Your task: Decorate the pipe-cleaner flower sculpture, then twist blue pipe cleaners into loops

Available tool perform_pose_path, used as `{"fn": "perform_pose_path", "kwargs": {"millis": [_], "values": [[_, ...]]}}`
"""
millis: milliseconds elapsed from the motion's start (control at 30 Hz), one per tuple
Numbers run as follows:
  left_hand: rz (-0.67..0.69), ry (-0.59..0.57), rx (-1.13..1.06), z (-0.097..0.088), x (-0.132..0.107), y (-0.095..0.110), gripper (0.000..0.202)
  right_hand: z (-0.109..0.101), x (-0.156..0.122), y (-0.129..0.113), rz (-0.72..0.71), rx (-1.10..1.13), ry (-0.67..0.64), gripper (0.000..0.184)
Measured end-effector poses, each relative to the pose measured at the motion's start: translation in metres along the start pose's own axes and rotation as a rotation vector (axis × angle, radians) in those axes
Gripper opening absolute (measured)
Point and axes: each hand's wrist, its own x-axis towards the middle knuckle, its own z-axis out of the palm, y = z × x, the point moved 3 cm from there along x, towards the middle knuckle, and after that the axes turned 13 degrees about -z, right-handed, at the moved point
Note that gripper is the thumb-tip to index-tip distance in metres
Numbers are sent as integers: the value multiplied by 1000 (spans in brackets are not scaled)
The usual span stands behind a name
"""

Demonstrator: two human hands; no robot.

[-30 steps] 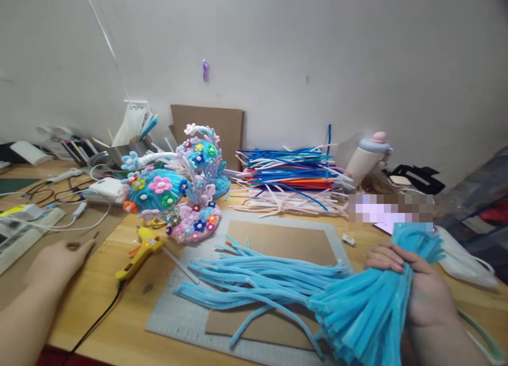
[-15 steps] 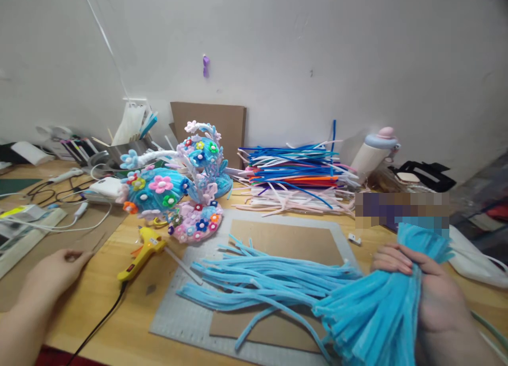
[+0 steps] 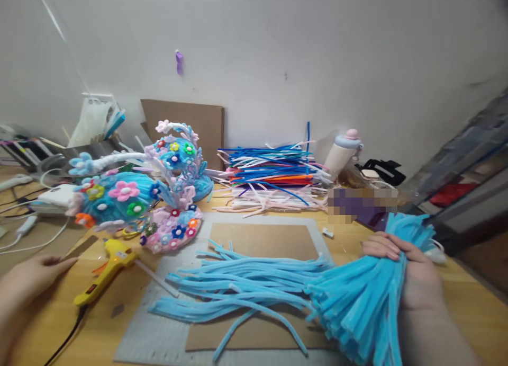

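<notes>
My right hand (image 3: 413,273) is wrapped round a thick bundle of light blue pipe cleaners (image 3: 369,297) at the right of the wooden table. More loose light blue pipe cleaners (image 3: 242,281) lie spread over a brown cardboard sheet (image 3: 257,239) on a grey cutting mat (image 3: 159,339). My left hand (image 3: 27,278) rests on the table at the far left, fingers loosely together, just left of a yellow glue gun (image 3: 107,265). I see nothing in the left hand.
Blue and pink pipe-cleaner ornaments with small flowers (image 3: 130,191) stand behind the glue gun. A stack of mixed-colour pipe cleaners (image 3: 273,175) lies against the wall beside a white bottle (image 3: 341,154). Cables and a white power bank (image 3: 55,196) lie at the left.
The view has swung to the right, so everything sits further left in the frame. My right hand still holds the blue bundle. My left hand has stayed near the glue gun.
</notes>
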Motion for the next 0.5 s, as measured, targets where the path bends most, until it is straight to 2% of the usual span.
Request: {"fn": "perform_pose_path", "kwargs": {"millis": [67,133,333,500], "values": [[-35,-60,-18,4,0,0,35,-2,2,-8,-25,25,-33,24],[-16,-66,20,3,-8,7,34,-3,3,-11,-17,33,-47,24],[50,100,88,-1,-35,26,21,-9,5,-5,18,54,-16,23],[34,110,81,-8,-29,22,31,-23,9,-4,4,75,-58,29]]}}
